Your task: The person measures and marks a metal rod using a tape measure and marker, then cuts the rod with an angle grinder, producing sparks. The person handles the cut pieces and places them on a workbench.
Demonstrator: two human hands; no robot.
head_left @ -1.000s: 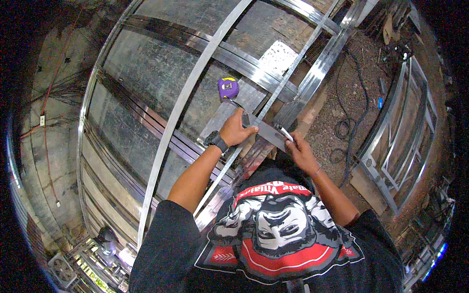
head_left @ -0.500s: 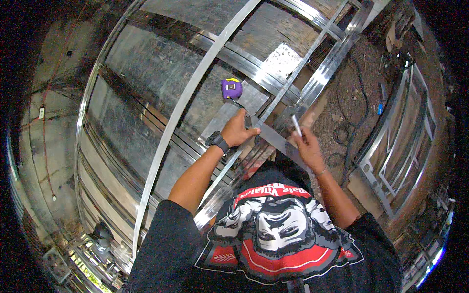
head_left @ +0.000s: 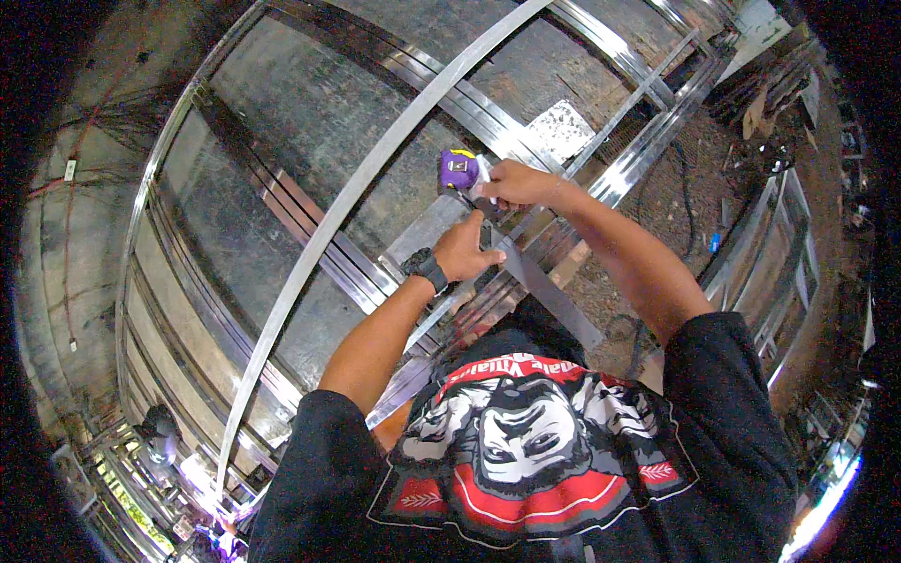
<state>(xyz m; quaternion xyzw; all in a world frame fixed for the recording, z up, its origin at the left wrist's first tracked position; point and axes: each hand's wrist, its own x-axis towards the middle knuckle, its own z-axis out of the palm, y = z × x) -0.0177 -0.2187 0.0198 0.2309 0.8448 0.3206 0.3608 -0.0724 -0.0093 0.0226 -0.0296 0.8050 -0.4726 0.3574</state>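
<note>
Right hand (head_left: 522, 184) shifted, one tape measure (head_left: 458, 171)

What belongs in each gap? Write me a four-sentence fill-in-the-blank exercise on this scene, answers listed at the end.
1. The tape measure has a yellow part, but its case is mainly ____ in colour.
2. The right hand holds a slim pen-like thing whose colour is ____.
3. A dark watch is worn on the ____ wrist.
4. The shirt's sleeves are ____ in colour.

Missing words: purple; white; left; black.
</note>
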